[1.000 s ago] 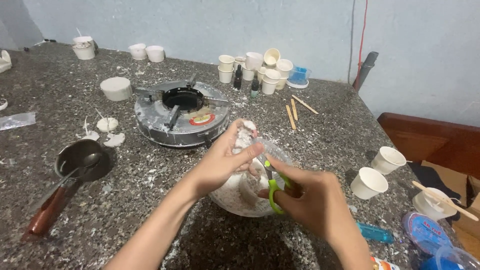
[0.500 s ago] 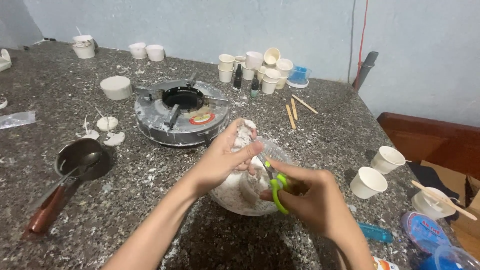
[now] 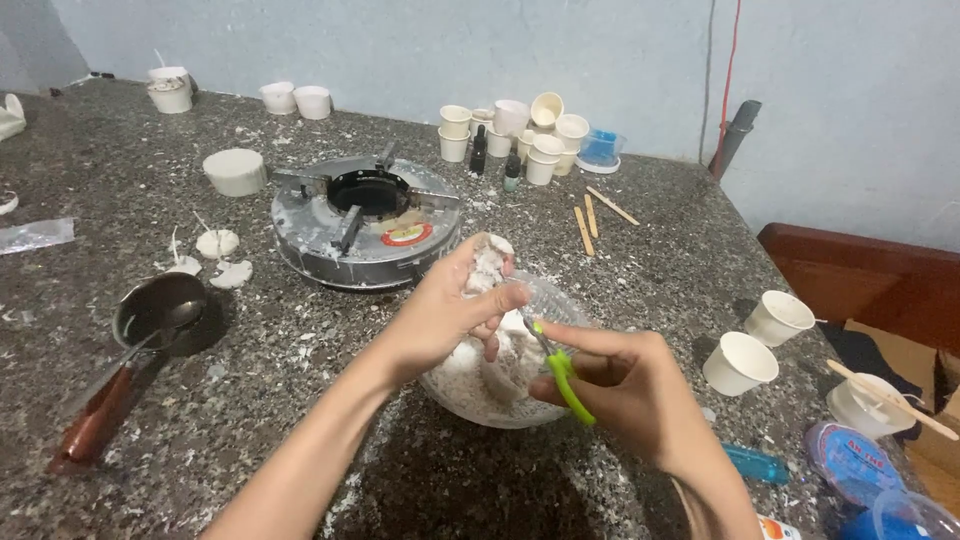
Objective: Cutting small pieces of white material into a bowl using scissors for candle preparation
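Bag (image 3: 500, 370) of white flakes sits on the table (image 3: 300, 440); left hand (image 3: 450, 310) fingers pinch its top, right hand (image 3: 620, 385) grips green scissors (image 3: 560, 375). Cutting seems underway; steady blade placement matters next.

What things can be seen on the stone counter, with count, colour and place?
clear bag: one, holding white flakes, counter centre
scissors: one, green handles, in right hand
gas stove: one, silver, behind bag
small pot: one, dark, brown handle, left
paper cups: two, white, right
cup cluster: several, white, by wall
wooden sticks: three, tan, behind stove's right
left hand: one, gripping bag top
right hand: one, holding scissors
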